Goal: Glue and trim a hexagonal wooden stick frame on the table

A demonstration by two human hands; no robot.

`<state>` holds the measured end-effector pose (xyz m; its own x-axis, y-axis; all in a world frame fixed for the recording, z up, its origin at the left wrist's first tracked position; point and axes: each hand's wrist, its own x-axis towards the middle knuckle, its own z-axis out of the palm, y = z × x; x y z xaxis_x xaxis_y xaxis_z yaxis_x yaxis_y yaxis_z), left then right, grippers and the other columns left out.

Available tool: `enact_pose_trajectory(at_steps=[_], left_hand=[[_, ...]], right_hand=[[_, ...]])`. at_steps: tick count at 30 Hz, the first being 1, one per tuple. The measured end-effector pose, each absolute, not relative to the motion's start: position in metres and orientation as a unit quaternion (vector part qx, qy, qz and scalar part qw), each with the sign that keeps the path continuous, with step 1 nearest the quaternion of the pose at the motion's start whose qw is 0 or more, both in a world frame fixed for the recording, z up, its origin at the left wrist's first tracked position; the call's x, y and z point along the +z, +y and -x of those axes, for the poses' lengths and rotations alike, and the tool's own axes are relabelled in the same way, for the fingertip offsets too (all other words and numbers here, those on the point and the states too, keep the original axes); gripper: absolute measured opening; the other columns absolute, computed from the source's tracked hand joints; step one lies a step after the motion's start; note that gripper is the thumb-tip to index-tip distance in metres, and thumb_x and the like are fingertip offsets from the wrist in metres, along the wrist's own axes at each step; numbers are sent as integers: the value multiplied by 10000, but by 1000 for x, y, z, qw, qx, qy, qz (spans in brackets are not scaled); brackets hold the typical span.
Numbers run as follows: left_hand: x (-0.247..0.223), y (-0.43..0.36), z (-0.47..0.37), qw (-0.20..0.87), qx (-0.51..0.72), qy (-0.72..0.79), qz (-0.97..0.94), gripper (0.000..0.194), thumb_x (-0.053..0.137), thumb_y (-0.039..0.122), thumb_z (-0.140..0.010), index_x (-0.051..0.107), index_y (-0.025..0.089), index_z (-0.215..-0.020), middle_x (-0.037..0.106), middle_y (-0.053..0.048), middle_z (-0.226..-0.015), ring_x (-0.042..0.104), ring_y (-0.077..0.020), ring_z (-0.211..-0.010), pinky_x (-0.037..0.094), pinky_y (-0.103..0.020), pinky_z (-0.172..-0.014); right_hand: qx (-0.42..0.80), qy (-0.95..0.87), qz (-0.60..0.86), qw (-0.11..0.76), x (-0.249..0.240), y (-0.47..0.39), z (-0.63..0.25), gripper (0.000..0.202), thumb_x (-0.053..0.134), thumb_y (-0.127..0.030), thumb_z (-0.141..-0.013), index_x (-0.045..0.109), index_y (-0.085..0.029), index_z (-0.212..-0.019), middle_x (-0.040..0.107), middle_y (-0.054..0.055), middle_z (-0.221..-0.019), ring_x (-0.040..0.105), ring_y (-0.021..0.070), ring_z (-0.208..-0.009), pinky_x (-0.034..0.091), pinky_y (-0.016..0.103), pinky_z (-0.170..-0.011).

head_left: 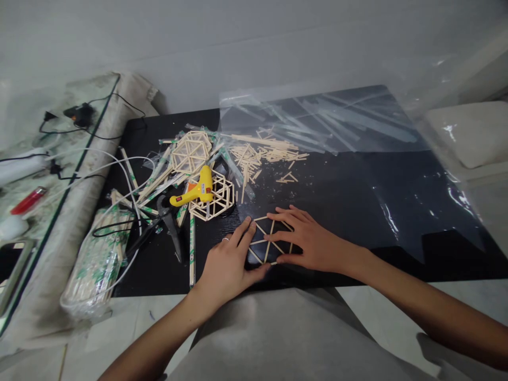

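Three frames of thin pale wooden sticks are on the glossy black worktop [357, 211]. One, a flat spoked polygonal frame [269, 241], lies near the middle of the near edge, between two hands. The left hand [228, 264], one silver ring [226, 239] on it, has its thumb splayed from its fingers, two of them extended side by side to the frame's left rim. The right hand [315, 241] has its fingers spread, touching the rim from the right.

The other two, a spoked light-wood frame [190, 152] and a denser latticed wooden frame [231, 196], sit towards the far left corner, the latticed one nearer the near edge. One yellow glue gun [204, 185] with a red switch rests across the latticed one; one dark metal hand tool [172, 233] lies to its left.

One heap of short cut wooden sticks [273, 151], too overlapped to count, lies right of both frames. One clear plastic sheet [317, 121] covers the far right corner. One clear bag of green-printed wrapped sticks [103, 254] lies at the left edge. Beyond that edge, one red cylindrical object [29, 200] lies on a glass surface [47, 169].
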<state>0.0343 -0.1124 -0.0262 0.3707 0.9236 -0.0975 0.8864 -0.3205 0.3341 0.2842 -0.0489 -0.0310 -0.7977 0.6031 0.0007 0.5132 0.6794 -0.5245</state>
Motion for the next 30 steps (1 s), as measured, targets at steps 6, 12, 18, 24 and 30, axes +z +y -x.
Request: enact_pose_trajectory(at_steps=[6, 12, 18, 24, 30], left_hand=[[-27, -113, -34, 162, 53, 556, -813, 801, 687, 556, -892, 426, 176, -1546, 439, -157, -1638, 693, -318, -1205, 624, -460, -947], [-27, -114, -34, 162, 56, 557, -813, 805, 688, 561, -887, 435, 173, -1546, 438, -158, -1638, 692, -323, -1215, 631, -448, -939], [-27, -115, -34, 154, 50, 554, -816, 810, 687, 556, -892, 425, 167, -1551, 436, -145, -1643, 683, -320, -1233, 631, -448, -946], [-29, -114, -34, 155, 48, 556, -815, 807, 684, 560, -891, 421, 192, -1559, 429, -134, -1649, 694, -320, -1207, 633, -444, -927], [-30, -114, -34, 155, 50, 556, -815, 810, 676, 572, -897, 417, 181, -1557, 433, -143, -1645, 690, -318, -1213, 631, -448, -932]], right_hand=[[253, -914, 304, 88, -32, -49, -284, 477, 750, -496, -920, 687, -327, -1361, 484, 110, -1596, 403, 350, -1518, 269, 651, -1254], [264, -910, 307, 84, -33, -49, -284, 480, 750, -499, -920, 689, -325, -1363, 477, 113, -1599, 386, 357, -1528, 257, 654, -1257], [266, -910, 309, 80, -34, -50, -285, 478, 745, -497, -924, 683, -336, -1370, 465, 106, -1610, 377, 358, -1533, 255, 656, -1258], [265, -909, 311, 77, -34, -49, -285, 491, 756, -493, -915, 681, -335, -1374, 469, 104, -1607, 376, 358, -1534, 252, 651, -1262], [261, -913, 306, 74, -33, -49, -285, 486, 743, -501, -925, 683, -326, -1374, 465, 121, -1607, 369, 366, -1537, 248, 652, -1261]])
